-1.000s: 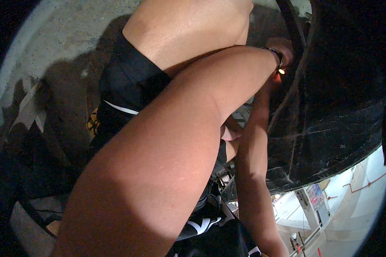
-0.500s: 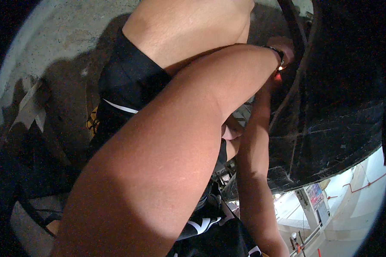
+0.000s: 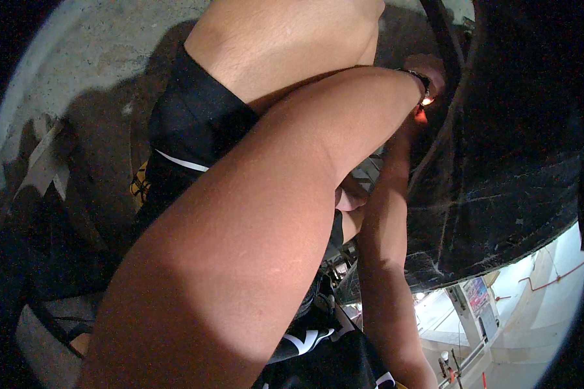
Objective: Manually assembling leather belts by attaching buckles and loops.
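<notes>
1. Because the left arm (image 3: 259,207) crosses in front of the right arm (image 3: 386,227), both seem aimed at one spot by the black sheet (image 3: 512,194) on the right; the cramped pose likely forces the crossing.
2. Past a dark bracelet (image 3: 425,83), the left hand (image 3: 428,69) is at the sheet's near side, touching or just beside it; I cannot tell which. Its fingers are lost in shadow, so whether they are apart, together or clamped on something cannot be told.
3. The right hand is hidden around the left wrist, and its fingers cannot be read either.
4. A small light (image 3: 427,102) glows just below the bracelet, with red beneath it; what bears it is unclear, but it probably helps in so dim a corner.
5. Near the left hand, a cord (image 3: 459,104) hangs down along the sheet.
6. A bare leg (image 3: 285,39) is drawn up behind the left arm, perhaps to steady a low posture.
</notes>
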A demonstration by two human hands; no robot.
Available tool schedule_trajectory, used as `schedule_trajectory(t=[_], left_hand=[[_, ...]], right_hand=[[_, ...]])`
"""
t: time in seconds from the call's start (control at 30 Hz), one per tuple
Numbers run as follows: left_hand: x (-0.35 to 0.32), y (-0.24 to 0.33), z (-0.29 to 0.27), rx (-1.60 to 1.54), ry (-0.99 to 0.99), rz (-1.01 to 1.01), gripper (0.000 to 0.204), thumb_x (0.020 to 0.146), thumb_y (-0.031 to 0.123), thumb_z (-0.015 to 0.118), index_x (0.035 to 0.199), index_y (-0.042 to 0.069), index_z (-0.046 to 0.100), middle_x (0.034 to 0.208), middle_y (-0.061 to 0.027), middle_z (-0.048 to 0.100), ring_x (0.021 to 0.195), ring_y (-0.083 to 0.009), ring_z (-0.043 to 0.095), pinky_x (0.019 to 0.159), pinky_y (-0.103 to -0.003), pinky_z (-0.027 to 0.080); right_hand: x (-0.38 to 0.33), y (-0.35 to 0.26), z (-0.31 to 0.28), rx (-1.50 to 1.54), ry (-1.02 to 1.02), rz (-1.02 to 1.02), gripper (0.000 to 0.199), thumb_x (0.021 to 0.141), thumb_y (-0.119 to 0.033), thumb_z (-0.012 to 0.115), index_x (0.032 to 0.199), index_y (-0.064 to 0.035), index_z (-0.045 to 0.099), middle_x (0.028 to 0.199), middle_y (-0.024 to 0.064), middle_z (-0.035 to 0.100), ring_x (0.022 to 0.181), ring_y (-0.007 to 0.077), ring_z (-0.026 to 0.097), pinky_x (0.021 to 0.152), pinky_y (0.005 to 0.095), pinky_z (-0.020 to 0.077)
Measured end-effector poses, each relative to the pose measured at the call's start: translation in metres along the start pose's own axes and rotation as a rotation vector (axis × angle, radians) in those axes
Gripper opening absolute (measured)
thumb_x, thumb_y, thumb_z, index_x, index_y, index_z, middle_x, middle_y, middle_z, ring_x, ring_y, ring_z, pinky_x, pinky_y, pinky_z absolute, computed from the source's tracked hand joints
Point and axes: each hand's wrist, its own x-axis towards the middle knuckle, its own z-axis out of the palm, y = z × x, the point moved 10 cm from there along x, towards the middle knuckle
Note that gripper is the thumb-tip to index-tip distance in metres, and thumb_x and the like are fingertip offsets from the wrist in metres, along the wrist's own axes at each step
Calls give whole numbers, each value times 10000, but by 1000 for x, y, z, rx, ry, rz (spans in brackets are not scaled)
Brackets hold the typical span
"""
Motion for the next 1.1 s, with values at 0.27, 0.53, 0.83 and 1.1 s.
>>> schedule_trajectory(t=[0.27,0.53,0.83,1.1], left_hand=[[2,-3,-8,-188,1,-5,286,900,204,679,1129,96,812,1181,-130,784,1126,-317,751,913,-442,607],[17,-31,10,46,-92,96,287,910,210,674,1139,101,809,1182,-125,785,1114,-309,755,906,-437,606],[-34,-7,-36,-70,-9,-220,277,912,225,672,1128,117,807,1163,-136,787,1086,-320,761,891,-444,602],[-32,67,-17,-160,-58,-17,288,907,266,668,1113,116,803,1145,-142,786,1075,-328,759,877,-453,599]], right_hand=[[-5,0,0,-137,-3,-15,535,985,-517,714,1131,-12,617,978,52,640,893,199,544,801,378,475],[-16,8,39,47,-125,-17,407,1004,-403,701,1103,-19,612,955,42,635,854,187,547,773,361,482],[11,51,-14,-297,-7,-8,394,991,-318,718,1184,15,634,1068,82,682,912,219,600,833,379,511],[51,8,-89,-61,102,-203,449,986,-302,729,1264,36,629,1132,103,699,964,244,627,876,404,525]])
